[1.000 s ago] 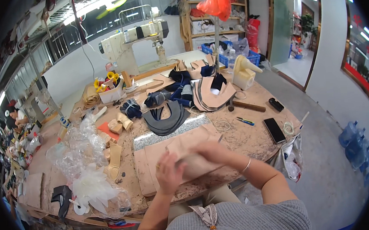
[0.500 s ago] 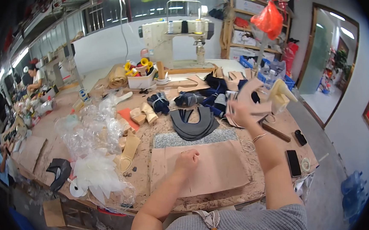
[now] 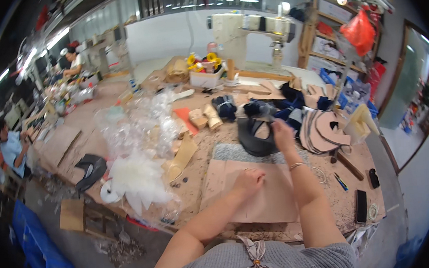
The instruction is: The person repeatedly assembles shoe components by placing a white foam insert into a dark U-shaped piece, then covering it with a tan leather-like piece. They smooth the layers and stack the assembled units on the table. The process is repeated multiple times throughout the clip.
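Note:
My right hand (image 3: 283, 135) is closed on the right side of the dark grey curved pieces (image 3: 256, 143), U-shaped and lying on a speckled grey slab (image 3: 224, 153). Those pieces look tilted at the grip, and the fingertips are partly hidden. A wide beige sheet (image 3: 229, 207) lies nearer to me. Curled fingers and all, my left hand (image 3: 250, 182) rests on that sheet; anything inside them is hidden. Just right of my right hand is a pile of pale pink curved pieces (image 3: 316, 129) with dark edges.
Clear plastic bags (image 3: 144, 124) and white translucent sheets (image 3: 138, 181) cover the left. A hammer (image 3: 348, 165), a pen-like tool (image 3: 340, 181) and a phone (image 3: 361, 206) lie right. Behind stand a white bin (image 3: 205, 79) and a sewing machine (image 3: 230, 38). Two people sit far left.
My right hand has left the pale pink curved piece on the right-hand pile and moved to the dark grey pieces. My left hand stays on the sheet. The view has swung left.

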`<control>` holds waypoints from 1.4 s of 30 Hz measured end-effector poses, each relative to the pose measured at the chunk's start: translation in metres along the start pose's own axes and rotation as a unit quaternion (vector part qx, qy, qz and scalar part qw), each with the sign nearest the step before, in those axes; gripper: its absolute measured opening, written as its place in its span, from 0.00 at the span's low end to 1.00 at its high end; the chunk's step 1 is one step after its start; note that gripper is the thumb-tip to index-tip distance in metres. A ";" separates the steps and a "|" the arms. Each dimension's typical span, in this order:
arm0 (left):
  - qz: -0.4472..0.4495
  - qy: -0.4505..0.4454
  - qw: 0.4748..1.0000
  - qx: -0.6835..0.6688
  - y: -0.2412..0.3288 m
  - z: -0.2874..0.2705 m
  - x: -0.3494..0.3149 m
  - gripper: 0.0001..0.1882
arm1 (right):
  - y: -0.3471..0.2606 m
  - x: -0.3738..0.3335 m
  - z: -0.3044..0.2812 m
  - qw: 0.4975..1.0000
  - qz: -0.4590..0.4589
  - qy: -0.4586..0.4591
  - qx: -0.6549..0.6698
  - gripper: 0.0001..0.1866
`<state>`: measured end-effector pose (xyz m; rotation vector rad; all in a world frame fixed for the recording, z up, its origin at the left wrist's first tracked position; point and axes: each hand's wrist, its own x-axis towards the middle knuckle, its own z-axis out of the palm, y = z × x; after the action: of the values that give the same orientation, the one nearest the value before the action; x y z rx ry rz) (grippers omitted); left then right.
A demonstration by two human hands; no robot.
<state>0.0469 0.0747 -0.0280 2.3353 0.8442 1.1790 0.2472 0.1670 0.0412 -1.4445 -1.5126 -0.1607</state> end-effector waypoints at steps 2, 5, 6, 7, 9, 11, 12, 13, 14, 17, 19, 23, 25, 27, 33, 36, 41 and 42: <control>-0.006 0.001 1.000 -0.018 0.005 0.002 0.001 0.07 | -0.018 0.011 -0.032 0.999 -0.032 0.032 -0.011 0.11; -0.041 0.004 0.999 -0.030 0.004 0.001 0.002 0.09 | -0.065 -0.009 -0.075 0.987 -0.126 0.013 -0.101 0.12; -0.056 0.006 0.998 -0.033 0.002 -0.001 0.002 0.10 | -0.074 -0.027 -0.086 0.975 -0.169 -0.005 -0.146 0.13; -0.101 0.014 0.994 -0.041 0.002 -0.008 0.003 0.10 | -0.080 -0.050 -0.093 0.974 -0.177 -0.018 -0.141 0.13; -0.184 0.030 0.981 -0.059 0.006 -0.024 0.006 0.10 | -0.089 -0.102 -0.108 0.970 -0.154 -0.112 -0.149 0.13; -0.177 0.142 0.956 -0.188 0.010 -0.036 0.000 0.09 | -0.108 -0.150 -0.133 0.949 -0.141 -0.242 -0.145 0.18; -0.168 0.193 0.934 -0.251 0.014 -0.042 -0.003 0.09 | -0.093 -0.185 -0.137 0.952 -0.087 -0.276 -0.103 0.21; -0.154 0.217 0.929 -0.258 0.025 -0.063 -0.016 0.08 | -0.096 -0.207 -0.147 0.950 -0.049 -0.295 -0.093 0.22; -0.123 0.268 0.936 -0.190 0.015 -0.077 -0.039 0.09 | -0.098 -0.220 -0.155 0.953 -0.042 -0.287 -0.089 0.22; -0.068 0.399 0.909 0.097 0.002 -0.169 -0.114 0.14 | -0.093 -0.250 -0.170 0.969 -0.015 -0.241 -0.061 0.21; -0.177 0.462 0.794 0.355 -0.021 -0.230 -0.159 0.21 | -0.086 -0.253 -0.175 0.980 -0.009 -0.191 -0.060 0.20; -0.346 0.560 0.751 0.051 -0.079 -0.274 -0.210 0.31 | -0.109 -0.229 -0.167 0.987 -0.042 -0.151 -0.028 0.17; -0.307 0.581 0.734 -0.171 -0.090 -0.272 -0.211 0.30 | -0.123 -0.216 -0.155 0.988 -0.075 -0.135 0.002 0.16; -0.239 0.540 0.700 -0.402 -0.064 -0.270 -0.194 0.29 | -0.138 -0.208 -0.146 0.983 -0.108 -0.140 0.044 0.17; -0.168 0.298 0.733 -0.589 0.038 -0.218 -0.149 0.32 | -0.197 -0.186 -0.123 0.926 -0.040 -0.228 0.299 0.25; -0.154 0.202 0.725 -0.641 0.042 -0.178 -0.152 0.34 | -0.225 -0.184 -0.107 0.900 -0.069 -0.238 0.359 0.37; -0.111 0.072 0.768 -0.626 0.068 -0.181 -0.123 0.41 | -0.216 -0.223 -0.060 0.956 -0.172 -0.198 0.131 0.44; -0.112 0.049 0.788 -0.604 0.069 -0.187 -0.120 0.42 | -0.210 -0.234 -0.055 0.956 -0.188 -0.207 0.089 0.43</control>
<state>-0.1385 -0.0428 0.0486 1.0834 0.1923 1.1909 0.0570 -0.0876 0.0118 -1.0742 -2.0832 0.0552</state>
